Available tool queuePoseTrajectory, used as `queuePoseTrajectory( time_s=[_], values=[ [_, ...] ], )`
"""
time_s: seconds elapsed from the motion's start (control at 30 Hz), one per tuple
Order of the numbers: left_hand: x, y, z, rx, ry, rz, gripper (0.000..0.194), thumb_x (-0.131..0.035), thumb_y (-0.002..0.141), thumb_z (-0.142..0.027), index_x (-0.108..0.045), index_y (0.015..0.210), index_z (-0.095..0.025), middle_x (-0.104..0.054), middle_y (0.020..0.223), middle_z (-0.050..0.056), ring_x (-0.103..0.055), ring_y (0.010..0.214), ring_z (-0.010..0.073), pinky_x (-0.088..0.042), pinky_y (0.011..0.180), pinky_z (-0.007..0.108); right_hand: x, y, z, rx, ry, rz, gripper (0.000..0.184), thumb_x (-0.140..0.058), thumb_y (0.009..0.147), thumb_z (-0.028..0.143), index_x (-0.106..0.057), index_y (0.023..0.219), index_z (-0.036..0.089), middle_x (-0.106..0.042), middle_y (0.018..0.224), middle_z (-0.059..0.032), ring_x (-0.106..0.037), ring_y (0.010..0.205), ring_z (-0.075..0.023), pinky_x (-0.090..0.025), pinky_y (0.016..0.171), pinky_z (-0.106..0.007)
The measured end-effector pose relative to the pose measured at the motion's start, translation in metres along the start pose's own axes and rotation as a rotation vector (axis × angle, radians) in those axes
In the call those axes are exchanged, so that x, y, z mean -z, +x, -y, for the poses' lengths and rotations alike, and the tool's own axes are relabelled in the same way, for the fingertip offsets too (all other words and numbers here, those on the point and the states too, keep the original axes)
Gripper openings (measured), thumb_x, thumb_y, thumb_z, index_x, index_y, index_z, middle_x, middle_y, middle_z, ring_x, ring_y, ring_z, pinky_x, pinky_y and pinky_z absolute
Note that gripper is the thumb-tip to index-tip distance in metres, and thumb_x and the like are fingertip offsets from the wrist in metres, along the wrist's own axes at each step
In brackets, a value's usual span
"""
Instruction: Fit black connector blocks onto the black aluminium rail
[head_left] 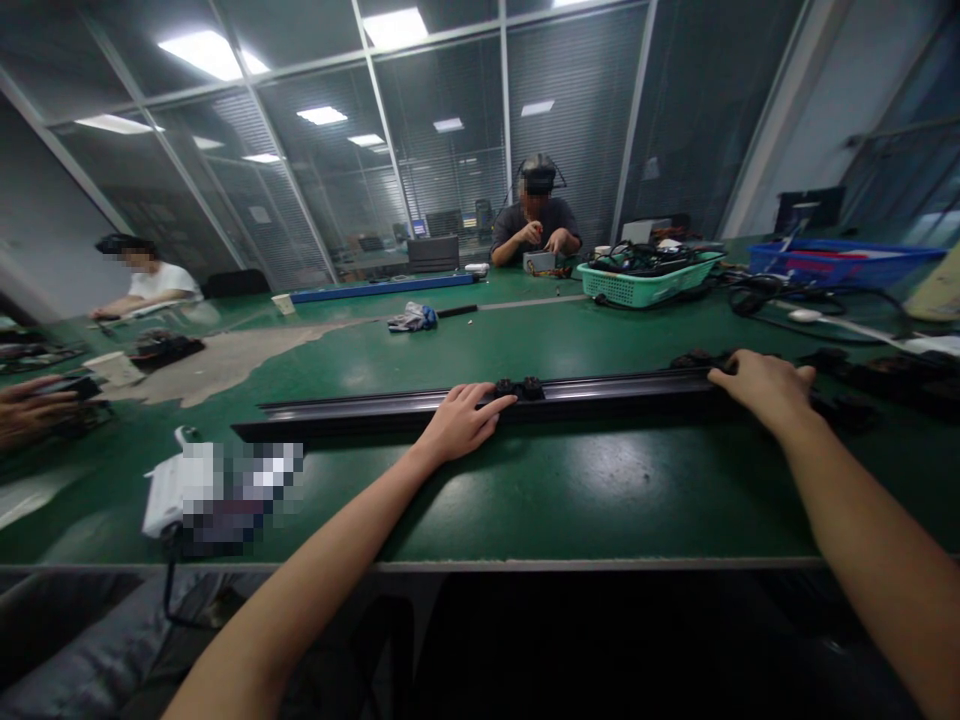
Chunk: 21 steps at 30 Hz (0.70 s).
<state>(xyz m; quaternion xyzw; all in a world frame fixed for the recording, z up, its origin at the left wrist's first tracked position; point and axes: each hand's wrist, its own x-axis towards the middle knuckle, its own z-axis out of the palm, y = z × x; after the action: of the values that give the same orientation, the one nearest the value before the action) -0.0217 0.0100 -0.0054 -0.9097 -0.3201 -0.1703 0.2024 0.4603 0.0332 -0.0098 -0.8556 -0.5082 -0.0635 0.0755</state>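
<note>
A long black metal rail (375, 408) lies across the green workbench (615, 480) in front of me. My left hand (461, 422) lies over its near edge, right beside a pair of small black knobs (519, 388). My right hand (765, 388) curls over the rail further along, next to more black knobs (697, 357). The rail's right end is hidden among dark parts past that hand.
A green plastic basket (649, 280) of cables and a blue crate (844, 263) stand at the far right. A white object (180, 490), partly blurred, lies at the near left. Two co-workers sit across the bench, and another person's hand (30, 410) enters at the left edge.
</note>
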Motion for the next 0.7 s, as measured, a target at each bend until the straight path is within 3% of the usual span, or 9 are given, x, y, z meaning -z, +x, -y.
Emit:
queuePoseTrajectory(
  time_s=[0.3,0.7],
  values=[
    [0.0,0.0,0.0,-0.001,0.0,-0.007,0.046,-0.039,0.099,-0.029,-0.047,0.144,-0.03,-0.051,0.135,0.011,-0.049,0.122,0.0253,-0.04,0.103,0.044,-0.008,0.003,-0.009,-0.016,0.008,-0.073,0.05,-0.041,0.089,0.053,-0.066,0.114,0.019,-0.066,0.11,-0.0213,-0.059,0.105,-0.0386,-0.034,0.082,-0.047],
    [-0.001,-0.001,0.001,-0.002,-0.003,-0.002,0.045,-0.039,0.099,-0.029,-0.047,0.144,-0.029,-0.05,0.136,0.012,-0.049,0.123,0.0252,-0.04,0.104,0.043,-0.018,0.022,-0.03,-0.099,0.002,-0.059,0.046,-0.041,0.09,0.051,-0.067,0.112,0.019,-0.064,0.113,-0.0229,-0.057,0.107,-0.04,-0.032,0.083,-0.048]
  ],
)
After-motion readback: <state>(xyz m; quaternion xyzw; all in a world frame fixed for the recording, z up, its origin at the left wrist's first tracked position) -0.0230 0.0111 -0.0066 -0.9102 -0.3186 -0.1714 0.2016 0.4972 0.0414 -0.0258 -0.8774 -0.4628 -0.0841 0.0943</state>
